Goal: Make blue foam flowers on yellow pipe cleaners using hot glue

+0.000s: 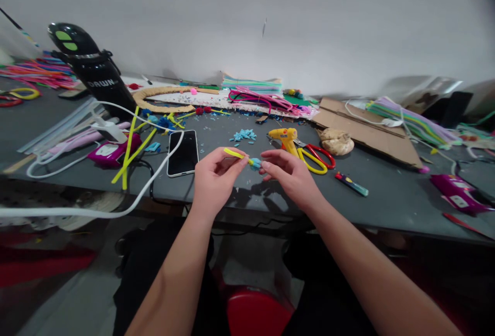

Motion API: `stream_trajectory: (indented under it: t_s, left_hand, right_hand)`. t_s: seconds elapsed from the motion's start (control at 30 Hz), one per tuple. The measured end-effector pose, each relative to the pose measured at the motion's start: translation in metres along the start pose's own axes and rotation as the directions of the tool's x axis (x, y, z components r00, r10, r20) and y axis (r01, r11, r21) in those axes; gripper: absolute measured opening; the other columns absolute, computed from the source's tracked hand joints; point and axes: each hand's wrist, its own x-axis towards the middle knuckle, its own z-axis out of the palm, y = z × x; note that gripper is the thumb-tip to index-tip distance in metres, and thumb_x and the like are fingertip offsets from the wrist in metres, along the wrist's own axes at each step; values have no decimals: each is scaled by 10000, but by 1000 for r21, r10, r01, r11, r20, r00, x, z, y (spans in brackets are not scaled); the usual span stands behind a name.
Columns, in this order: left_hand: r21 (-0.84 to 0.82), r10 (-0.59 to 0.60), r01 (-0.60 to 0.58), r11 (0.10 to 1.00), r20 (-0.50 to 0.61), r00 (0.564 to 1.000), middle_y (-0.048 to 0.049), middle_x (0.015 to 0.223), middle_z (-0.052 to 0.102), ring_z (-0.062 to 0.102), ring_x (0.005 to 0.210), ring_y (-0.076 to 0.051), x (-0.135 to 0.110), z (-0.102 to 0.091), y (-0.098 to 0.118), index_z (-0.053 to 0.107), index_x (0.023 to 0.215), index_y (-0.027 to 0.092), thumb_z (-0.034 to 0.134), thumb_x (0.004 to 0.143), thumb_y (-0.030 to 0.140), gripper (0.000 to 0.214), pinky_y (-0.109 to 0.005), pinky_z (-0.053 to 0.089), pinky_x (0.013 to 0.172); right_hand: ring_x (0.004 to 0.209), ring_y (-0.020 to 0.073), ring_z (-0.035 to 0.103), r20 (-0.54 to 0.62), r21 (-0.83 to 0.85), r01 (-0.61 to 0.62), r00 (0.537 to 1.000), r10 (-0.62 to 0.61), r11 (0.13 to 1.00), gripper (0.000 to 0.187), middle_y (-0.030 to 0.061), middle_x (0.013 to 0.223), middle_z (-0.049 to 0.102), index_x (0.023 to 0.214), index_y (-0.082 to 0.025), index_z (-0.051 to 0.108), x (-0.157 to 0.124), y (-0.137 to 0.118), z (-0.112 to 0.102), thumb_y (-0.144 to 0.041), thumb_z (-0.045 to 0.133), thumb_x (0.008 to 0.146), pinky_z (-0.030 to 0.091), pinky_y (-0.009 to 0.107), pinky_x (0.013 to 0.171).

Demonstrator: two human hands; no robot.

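Two pinches: left grip [214,179] clasps a yellow fuzzy wire stem [235,153], probably light and bendy; right grip [288,173] nips its soft blue tip [255,163].

L hand [214,179], R hand [290,173] pinching, tips close.

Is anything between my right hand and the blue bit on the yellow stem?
Nothing visible. The right hand pinches the blue bit at the tip of the yellow stem, which the left hand holds.
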Motion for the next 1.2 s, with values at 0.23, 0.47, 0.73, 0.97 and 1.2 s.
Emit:
stream_trajectory:
  t_s: [0.23,0.47,0.73,0.97,1.2]
  left_hand:
    - [-13,-11,11,1000,-3,1000,-49,883,734,714,846,-172,0,-1,-1,717,858,160,761,785,236,114,-286,586,816]
    - [-47,-26,26,999,14,1000,-47,885,736,717,848,-174,0,0,-1,719,870,164,765,782,225,117,-285,590,812]
    - [-54,-24,25,998,23,999,-38,880,741,718,838,-159,0,-1,1,723,863,171,769,778,192,100,-247,585,787]
    - [-58,-37,39,998,31,999,-43,872,746,722,827,-173,-1,0,2,722,862,171,777,772,212,113,-270,588,780]
    - [-63,-30,34,997,58,998,-52,886,750,725,841,-184,-2,0,2,717,886,170,764,784,227,127,-290,591,795]
  right_hand:
    - [773,155,674,27,60,-32,999,31,998,321,51,889,724,1000,-169,690,0,2,4,-361,771,756,583,319,755]
    - [798,160,675,48,72,-16,999,13,997,300,47,888,723,981,-176,702,0,3,3,-347,782,747,565,334,794]
    - [806,166,669,49,89,-14,999,10,996,283,47,878,720,949,-180,704,0,6,3,-356,787,742,561,345,801]
    - [768,160,665,33,79,-17,999,14,997,291,37,828,713,913,-179,705,-1,3,3,-378,799,722,563,333,768]
    - [767,161,661,22,61,-12,1000,11,998,302,42,831,706,906,-171,699,0,5,3,-386,801,721,557,335,765]
